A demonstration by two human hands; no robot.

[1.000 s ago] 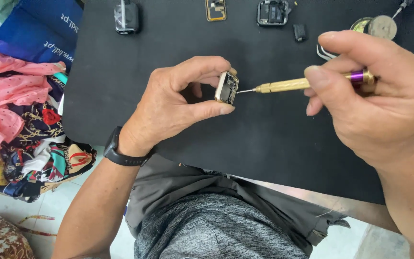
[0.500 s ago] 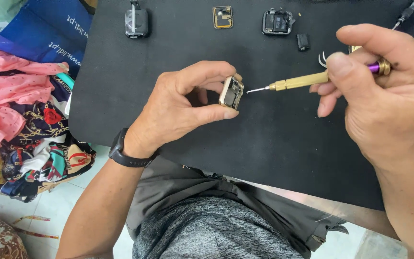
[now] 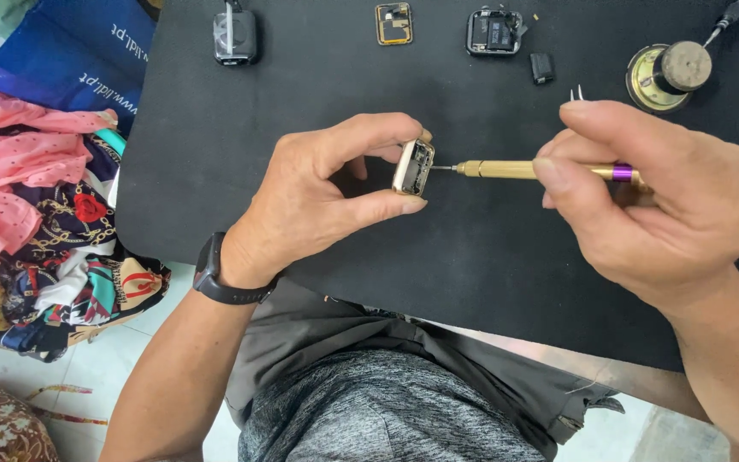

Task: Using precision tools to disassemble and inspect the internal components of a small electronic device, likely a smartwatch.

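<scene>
My left hand (image 3: 327,197) pinches a small gold-edged watch case (image 3: 413,168) between thumb and forefinger, its open side turned to the right. A black band sits on that wrist. My right hand (image 3: 660,205) grips a slim gold screwdriver (image 3: 523,169) with a purple ring near its back end. The fine tip of the screwdriver reaches into the open side of the case. Both hands hover over a black work mat (image 3: 318,103).
Along the far edge of the mat lie a black watch body (image 3: 234,37), a small gold-framed part (image 3: 393,23), an opened black watch case (image 3: 495,32), a tiny black piece (image 3: 541,68) and a round brass dish (image 3: 671,75). Colourful cloth (image 3: 36,214) is piled at the left.
The case and both hands sit lower in the view than before. The screwdriver tip has stayed at the open side of the case throughout.
</scene>
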